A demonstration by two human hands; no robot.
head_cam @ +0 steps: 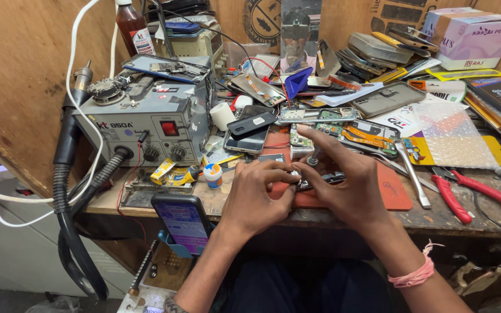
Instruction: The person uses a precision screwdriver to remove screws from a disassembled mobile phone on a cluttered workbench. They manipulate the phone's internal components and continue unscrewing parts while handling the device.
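My left hand [259, 197] and my right hand [343, 185] meet over an orange work mat [398, 194] at the bench's front edge. Between the fingertips of both is a small dark phone part [320, 181], mostly hidden by my fingers. A thin metal tool [313, 157] stands up from my right hand's fingers. Just behind my hands lie opened phones with green circuit boards [343, 124] showing. A pink band [416, 275] circles my right wrist.
A grey rework station [146, 124] with hose stands at left. A lit phone [184, 223] sits in a blue holder below the bench edge. Red pliers [456, 197], tweezers [413, 174], glue tubes [172, 174], a small pot [213, 174], boxes [471, 35] and phone parts crowd the bench.
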